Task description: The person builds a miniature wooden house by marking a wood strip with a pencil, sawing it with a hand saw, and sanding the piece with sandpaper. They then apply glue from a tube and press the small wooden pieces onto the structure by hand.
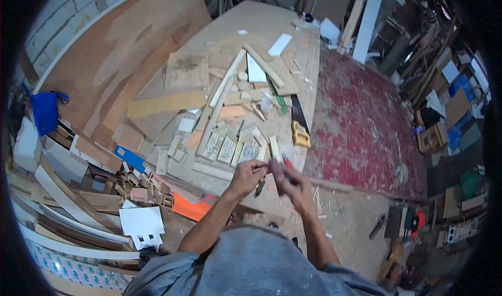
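Note:
Just over the near edge of the workbench, my left hand (247, 181) is closed, thumb and fingers pinched together; what they hold is too small to name. Right beside it my right hand (297, 187) is curled and smeared by motion, its fingers around something I cannot make out. A short wood strip (274, 147) lies just beyond the fingertips. Left of it are small house-shaped wooden pieces (228, 148) with patterned faces. A handsaw (300, 131) with a yellow handle rests further right. Beneath my left hand a dark tool handle (259, 189) shows.
Longer wood strips (225, 79), offcuts and a small white container (266, 105) cover the bench (272, 16). A worn red panel (366, 129) adjoins at right. Scrap wood (138, 191) and a white cutout board (142, 227) lie at left. Clutter lines the right wall.

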The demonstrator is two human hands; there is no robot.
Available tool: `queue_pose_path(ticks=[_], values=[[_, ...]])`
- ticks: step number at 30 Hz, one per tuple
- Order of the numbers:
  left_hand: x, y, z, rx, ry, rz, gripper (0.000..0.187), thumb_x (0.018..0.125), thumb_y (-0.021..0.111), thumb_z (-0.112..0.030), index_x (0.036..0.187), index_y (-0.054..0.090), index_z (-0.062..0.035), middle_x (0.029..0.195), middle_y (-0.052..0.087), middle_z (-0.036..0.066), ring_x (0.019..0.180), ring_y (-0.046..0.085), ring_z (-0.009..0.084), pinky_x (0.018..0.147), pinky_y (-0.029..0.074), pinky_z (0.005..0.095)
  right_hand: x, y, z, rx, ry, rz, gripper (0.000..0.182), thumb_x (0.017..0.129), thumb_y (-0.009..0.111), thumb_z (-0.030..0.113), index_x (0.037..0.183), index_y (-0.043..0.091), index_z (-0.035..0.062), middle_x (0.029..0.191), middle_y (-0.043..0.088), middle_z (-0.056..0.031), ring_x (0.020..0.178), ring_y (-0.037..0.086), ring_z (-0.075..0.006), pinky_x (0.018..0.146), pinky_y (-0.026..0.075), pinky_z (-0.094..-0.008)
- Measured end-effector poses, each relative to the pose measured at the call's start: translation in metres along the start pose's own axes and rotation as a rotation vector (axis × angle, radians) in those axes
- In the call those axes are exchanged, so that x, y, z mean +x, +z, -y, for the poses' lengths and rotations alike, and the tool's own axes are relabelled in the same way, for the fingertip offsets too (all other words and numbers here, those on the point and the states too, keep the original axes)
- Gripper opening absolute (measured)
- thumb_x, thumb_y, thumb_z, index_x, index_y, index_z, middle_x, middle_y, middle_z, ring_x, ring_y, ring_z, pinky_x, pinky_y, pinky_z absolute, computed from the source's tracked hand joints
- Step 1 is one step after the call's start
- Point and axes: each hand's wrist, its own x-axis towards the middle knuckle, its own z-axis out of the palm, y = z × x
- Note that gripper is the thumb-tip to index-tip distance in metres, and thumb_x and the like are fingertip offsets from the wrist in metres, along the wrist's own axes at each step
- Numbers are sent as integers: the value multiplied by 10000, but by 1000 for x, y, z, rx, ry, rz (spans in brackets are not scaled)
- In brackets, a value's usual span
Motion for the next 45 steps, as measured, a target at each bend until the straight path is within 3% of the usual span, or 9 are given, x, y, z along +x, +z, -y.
queue_pose_path(ticks=[5, 13, 17, 22, 27, 30, 35, 37, 45], values=[[-1, -23, -8, -165, -11, 39, 166, 902, 697, -118, 1007, 703, 10, 802, 667, 15, 687, 573, 72, 636, 453, 226, 48, 20, 23, 122, 4, -165, 435, 915, 680, 276, 1249, 644, -1, 826, 637, -18, 647, 523, -67, 556, 418, -237], [-3, -44, -31, -242, -58, 84, 173, 888, 717, -96, 1015, 673, 14, 830, 667, 18, 716, 600, 71, 657, 489, 215, 10, 64, 17, 107, -22, -199, 485, 916, 682, 202, 1349, 568, 16, 1099, 618, -67, 982, 576, -131, 862, 462, -265], [4, -35, -33, -352, -22, -80, 164, 893, 710, -87, 1010, 672, 22, 820, 664, 28, 707, 594, 71, 633, 488, 223, -21, 97, -14, 77, -203, -342, 461, 903, 678, 160, 1331, 581, 19, 965, 610, -53, 860, 536, -119, 736, 431, -271], [13, -29, -12, -249, -62, 47, 164, 900, 695, -83, 1029, 670, 16, 865, 667, 42, 761, 624, 85, 669, 506, 215, 13, 67, 5, 141, 16, -308, 490, 895, 688, 180, 1349, 578, 32, 946, 601, -54, 889, 548, -146, 760, 433, -289], [21, -24, -14, -241, -52, 19, 140, 908, 674, -79, 1018, 666, 7, 884, 668, 47, 760, 627, 91, 671, 510, 224, -2, 63, -20, 101, -175, -284, 514, 904, 690, 213, 1356, 559, 4, 1008, 638, -79, 889, 561, -132, 824, 445, -279], [21, -10, -13, -230, -114, 50, 214, 906, 682, -76, 1091, 628, 19, 909, 662, 49, 755, 641, 112, 705, 533, 254, 58, 29, -3, 82, -104, -342, 561, 905, 684, 346, 1307, 587, -34, 964, 630, -35, 730, 531, -101, 614, 417, -228], [32, 3, -31, -333, -87, -54, 253, 911, 682, -79, 1132, 592, 5, 953, 647, 38, 906, 651, 136, 814, 567, 327, 32, 9, -10, 385, -39, -407, 559, 950, 628, 198, 1419, 454, -51, 1240, 594, -134, 941, 609, -150, 798, 513, -273], [34, 15, -31, -373, -111, -40, 276, 898, 708, -101, 1124, 592, 6, 980, 656, 49, 843, 622, 88, 683, 501, 232, 21, 19, -16, 317, -65, -389, 556, 945, 637, 159, 1430, 446, -35, 1271, 582, -130, 1092, 587, -186, 935, 489, -326], [62, 47, 1, -253, 82, -129, 168, 899, 651, -15, 1058, 597, -18, 919, 649, 20, 783, 567, 67, 689, 443, 217, 27, 21, -31, 169, -142, -453, 522, 953, 635, 144, 1418, 467, -22, 1183, 594, -96, 1050, 587, -146, 864, 509, -288]])
